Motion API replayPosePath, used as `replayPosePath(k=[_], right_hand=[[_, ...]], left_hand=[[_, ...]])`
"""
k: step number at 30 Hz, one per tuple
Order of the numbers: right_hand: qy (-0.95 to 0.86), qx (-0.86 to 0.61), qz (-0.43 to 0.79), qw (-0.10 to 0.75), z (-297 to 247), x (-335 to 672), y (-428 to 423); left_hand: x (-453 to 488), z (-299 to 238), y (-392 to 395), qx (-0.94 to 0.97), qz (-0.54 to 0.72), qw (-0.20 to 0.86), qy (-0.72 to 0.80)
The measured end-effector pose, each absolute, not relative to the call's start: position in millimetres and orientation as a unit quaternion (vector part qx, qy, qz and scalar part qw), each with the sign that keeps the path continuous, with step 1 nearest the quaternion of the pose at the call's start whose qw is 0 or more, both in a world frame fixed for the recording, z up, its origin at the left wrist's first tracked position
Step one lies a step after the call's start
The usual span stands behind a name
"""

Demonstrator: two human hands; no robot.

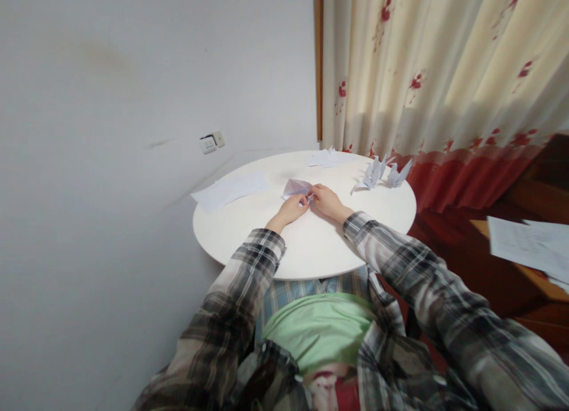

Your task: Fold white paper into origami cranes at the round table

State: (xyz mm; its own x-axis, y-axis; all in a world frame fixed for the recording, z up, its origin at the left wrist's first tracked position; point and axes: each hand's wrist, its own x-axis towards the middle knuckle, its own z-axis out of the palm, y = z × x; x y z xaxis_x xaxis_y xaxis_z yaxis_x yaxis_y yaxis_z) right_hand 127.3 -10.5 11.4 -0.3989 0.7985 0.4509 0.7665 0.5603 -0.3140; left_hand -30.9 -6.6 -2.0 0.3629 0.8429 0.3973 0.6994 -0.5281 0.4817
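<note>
A partly folded piece of white paper is between my two hands over the middle of the round white table. My left hand pinches its near edge with thumb and fingers. Close beside it, my right hand grips the paper's right side, fingers closed. The two sets of fingertips nearly meet, and they cover the fold between them. Part of the paper stands up beyond my fingers.
Folded paper cranes stand at the table's right back edge. Flat paper sheets lie at the left, and more paper pieces at the back. A wall with a socket borders the left; a curtain hangs behind. Printed sheets lie on wooden furniture at right.
</note>
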Motion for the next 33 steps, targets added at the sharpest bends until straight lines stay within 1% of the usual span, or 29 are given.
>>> replayPosePath(k=[8,13,19,24,33], right_hand=[[-0.813,-0.507,0.008,0.287,9.5,128.5,-8.4],[-0.82,-0.494,0.002,0.288,8.2,127.5,-6.8],[-0.828,-0.482,0.008,0.288,6.2,126.6,-3.7],[-0.835,-0.476,0.009,0.275,7.2,126.7,-4.3],[-0.836,-0.482,0.006,0.262,10.9,125.7,-6.5]], left_hand=[[-31.3,-4.4,-5.6,0.811,0.319,0.134,0.471],[-30.4,-3.8,-6.9,0.813,0.315,0.141,0.47],[-31.7,-4.7,-6.1,0.813,0.318,0.121,0.472],[-32.9,-6.9,-0.9,0.837,0.306,0.112,0.439],[-31.5,-4.1,-3.4,0.844,0.302,0.112,0.429]])
